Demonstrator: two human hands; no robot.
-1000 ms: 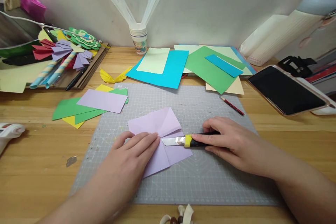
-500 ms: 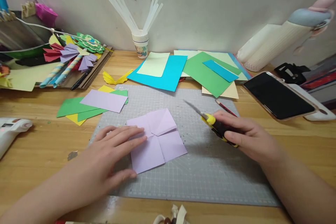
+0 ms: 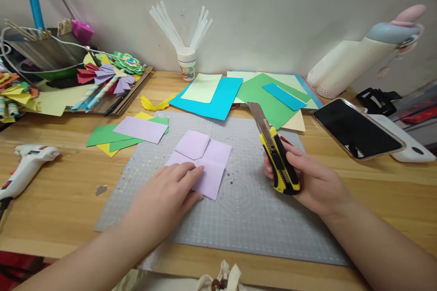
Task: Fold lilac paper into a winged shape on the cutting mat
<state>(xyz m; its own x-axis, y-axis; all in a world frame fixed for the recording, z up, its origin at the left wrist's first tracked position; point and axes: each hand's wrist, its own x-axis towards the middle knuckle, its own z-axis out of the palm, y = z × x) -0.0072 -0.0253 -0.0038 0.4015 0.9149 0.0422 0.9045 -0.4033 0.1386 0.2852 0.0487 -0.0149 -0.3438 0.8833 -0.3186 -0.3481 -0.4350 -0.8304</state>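
Note:
A square of light purple paper (image 3: 217, 159) with crossing creases and slits lies on the grey cutting mat (image 3: 266, 223). My left hand (image 3: 167, 195) rests over its near-left part, fingers stretched across the paper and the thumb by its near edge. In my right hand (image 3: 314, 182) is a yellow and black utility knife (image 3: 280, 163), gripped above the mat to the right of the paper. Its long blade is out and points up and away. Part of the paper is hidden under my left hand.
Green, yellow and purple paper strips (image 3: 139, 129) lie left of the mat. Behind it are a blue sheet (image 3: 205, 111), a green sheet (image 3: 254, 95) and a paper cup (image 3: 187, 67) with white sticks. A phone (image 3: 357, 127) lies right, a glue gun (image 3: 25, 168) left.
The purple paper has turned on the mat, and my left hand has shifted right over it. The knife has tilted more upright, its blade now seen broadside. The view has shifted a little.

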